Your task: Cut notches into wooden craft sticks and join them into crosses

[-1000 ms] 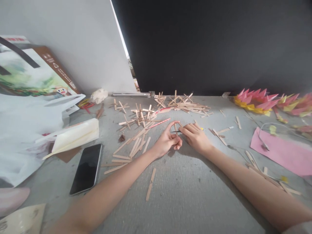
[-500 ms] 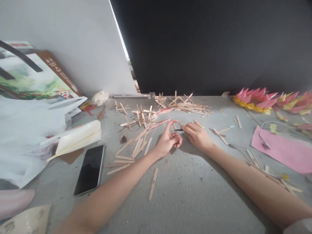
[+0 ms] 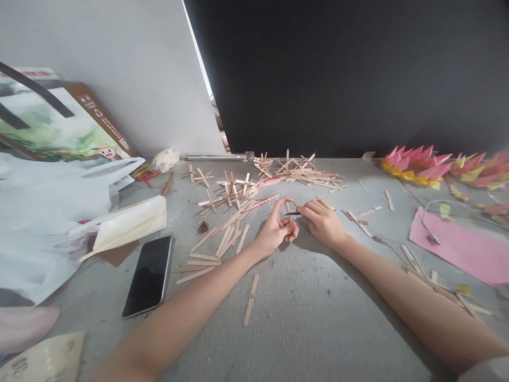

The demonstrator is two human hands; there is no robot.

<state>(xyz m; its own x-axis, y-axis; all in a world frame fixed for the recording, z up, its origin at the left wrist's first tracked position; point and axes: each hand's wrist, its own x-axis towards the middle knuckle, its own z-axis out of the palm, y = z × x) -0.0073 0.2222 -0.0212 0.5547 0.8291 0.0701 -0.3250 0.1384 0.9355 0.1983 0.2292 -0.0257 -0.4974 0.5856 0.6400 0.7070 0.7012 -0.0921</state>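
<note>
My left hand [image 3: 275, 229] rests on the grey table [image 3: 302, 318], its thumb and forefinger pinching a short wooden craft stick [image 3: 287, 206]. Right beside it, my right hand [image 3: 324, 222] grips a thin dark pen-like tool [image 3: 293, 213] whose tip points left and meets the stick; a bit of yellow shows behind its fingers. Loose wooden sticks [image 3: 222, 241] lie just left of my left hand, and a single stick [image 3: 250, 300] lies near my left forearm.
Piles of crossed sticks [image 3: 302, 172] sit at the back by a dark panel. A black phone [image 3: 148, 276], a folded cream paper [image 3: 127, 225] and a printed box [image 3: 59, 124] are on the left. Pink-and-yellow paper flowers [image 3: 417, 162], a pink sheet [image 3: 457, 244] and a cable lie right.
Both hands stay together at the stick with only small finger shifts. The view has drifted slightly.
</note>
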